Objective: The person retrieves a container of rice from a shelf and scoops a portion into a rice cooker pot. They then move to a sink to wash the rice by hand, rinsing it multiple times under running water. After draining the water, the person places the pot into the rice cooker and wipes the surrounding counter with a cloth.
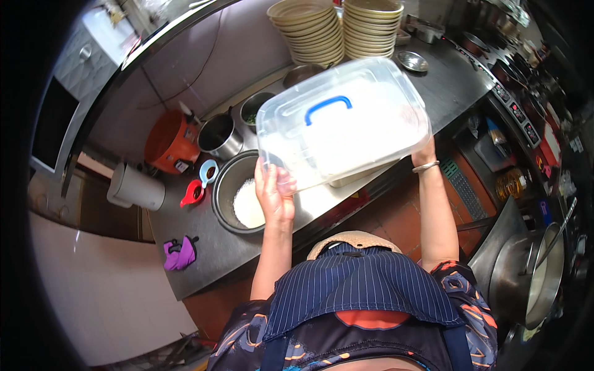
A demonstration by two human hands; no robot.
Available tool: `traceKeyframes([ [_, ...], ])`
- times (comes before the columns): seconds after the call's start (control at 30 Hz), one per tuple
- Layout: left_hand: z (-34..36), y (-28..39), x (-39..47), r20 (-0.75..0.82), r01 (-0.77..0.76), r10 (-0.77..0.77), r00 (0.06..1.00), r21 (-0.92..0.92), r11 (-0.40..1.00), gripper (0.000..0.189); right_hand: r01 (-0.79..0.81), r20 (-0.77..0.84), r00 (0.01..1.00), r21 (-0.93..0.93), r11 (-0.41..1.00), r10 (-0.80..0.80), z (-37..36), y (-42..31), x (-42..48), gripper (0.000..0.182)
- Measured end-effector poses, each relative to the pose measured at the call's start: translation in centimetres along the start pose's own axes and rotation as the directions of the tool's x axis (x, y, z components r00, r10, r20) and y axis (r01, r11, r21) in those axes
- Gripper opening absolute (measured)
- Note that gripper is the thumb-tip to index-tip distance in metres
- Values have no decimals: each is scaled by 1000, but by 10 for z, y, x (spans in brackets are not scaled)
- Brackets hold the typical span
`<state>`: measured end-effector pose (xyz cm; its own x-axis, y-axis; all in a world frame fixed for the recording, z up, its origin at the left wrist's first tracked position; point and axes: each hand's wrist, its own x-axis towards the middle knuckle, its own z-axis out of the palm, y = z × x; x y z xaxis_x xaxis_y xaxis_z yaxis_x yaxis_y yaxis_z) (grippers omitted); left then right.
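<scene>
Between my two hands is a clear plastic lid with a blue handle, held tilted above the steel counter. My left hand grips its near left corner, with the thumb and fingers showing through the plastic. At the right end my right hand holds the edge, its fingers mostly hidden behind the plastic. Whether a box is joined beneath the lid I cannot tell; a pale container edge shows below it. Just left of my left hand stands a dark round pot with white grains, apparently rice, inside.
On the steel counter are a purple cloth item, red and blue cups with dark liquid, an orange bucket and steel pots. Stacked cream bowls stand behind. A large steel pot is at right.
</scene>
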<state>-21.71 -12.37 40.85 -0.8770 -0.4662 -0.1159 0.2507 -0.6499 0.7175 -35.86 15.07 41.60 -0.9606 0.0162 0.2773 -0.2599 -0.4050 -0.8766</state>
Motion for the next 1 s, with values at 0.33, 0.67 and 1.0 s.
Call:
traceKeyframes([
  [0.33, 26, -66, 42, 101, -305, 299, 949, 539, 785, 50, -191, -30, 982, -193, 962, 189, -67, -18, 34, 30],
  [0.67, 19, -87, 33, 241, -366, 447, 861, 904, 218, 47, -215, -72, 964, -779, 589, 256, -113, 60, 100, 47],
  [1.0, 12, -91, 56, 85, -236, 295, 952, 819, 523, 47, -272, -4, 860, -849, 452, 510, -86, 29, 114, 39],
])
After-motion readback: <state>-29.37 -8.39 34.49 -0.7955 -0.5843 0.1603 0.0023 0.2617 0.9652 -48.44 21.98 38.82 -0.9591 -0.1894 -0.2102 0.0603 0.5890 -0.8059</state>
